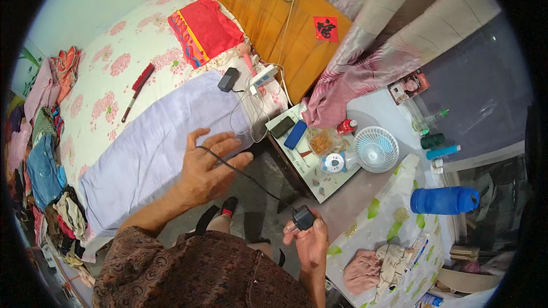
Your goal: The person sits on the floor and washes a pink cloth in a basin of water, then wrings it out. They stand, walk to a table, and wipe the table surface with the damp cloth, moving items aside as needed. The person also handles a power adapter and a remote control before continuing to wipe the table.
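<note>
My right hand (309,237) holds a black power adapter (303,218) between thumb and fingers, low in the middle of the head view. From the adapter a black cable (246,174) runs up to my left hand (209,167), where it passes between the fingers, which are spread apart above the floor beside the bed. Another black adapter (229,80) rests on the lavender cloth (171,124) on the bed, near a white power strip (263,78) with tangled white cords.
A bedside table (317,194) bears phones, a snack container and a small white fan (376,149). On the bed lie a red brush (142,78) and a red cloth (212,28). A blue bottle (443,200) and folded clothes (364,270) lie at the right.
</note>
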Demonstrator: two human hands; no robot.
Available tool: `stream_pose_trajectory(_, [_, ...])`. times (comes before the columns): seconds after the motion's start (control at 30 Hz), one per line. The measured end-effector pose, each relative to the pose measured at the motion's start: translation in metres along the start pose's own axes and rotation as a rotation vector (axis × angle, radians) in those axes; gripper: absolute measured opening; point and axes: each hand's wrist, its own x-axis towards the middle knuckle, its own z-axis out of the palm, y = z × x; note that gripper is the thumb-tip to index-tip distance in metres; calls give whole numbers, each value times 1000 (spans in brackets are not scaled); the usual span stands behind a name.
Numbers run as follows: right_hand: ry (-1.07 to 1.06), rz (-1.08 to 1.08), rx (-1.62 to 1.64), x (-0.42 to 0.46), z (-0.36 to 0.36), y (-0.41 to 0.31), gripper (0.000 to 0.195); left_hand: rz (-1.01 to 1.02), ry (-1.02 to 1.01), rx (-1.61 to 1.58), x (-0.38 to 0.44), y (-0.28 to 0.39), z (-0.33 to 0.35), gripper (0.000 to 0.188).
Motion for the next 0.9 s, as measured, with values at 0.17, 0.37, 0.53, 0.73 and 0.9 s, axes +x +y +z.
stream_pose_trajectory(0.17, [-97,13,-108,56,24,-4,47,23,170,175,42,-34,-9,27])
stream_pose_trajectory(0.37, [-140,47,-309,149,23,2,49,-19,-111,462,64,-112,21,34])
stream_pose_trajectory(0.53, [-159,42,-636,230,0,37,36,-271,-777,335,10,-162,73,33])
stream_pose_trajectory(0.73, [-245,-178,-1255,278,4,69,30,-308,-659,31,1,-159,113,26])
stream_pose_trajectory(0.9, [-270,-161,-1316,313,15,98,33,-240,-595,-332,0,-186,176,42])
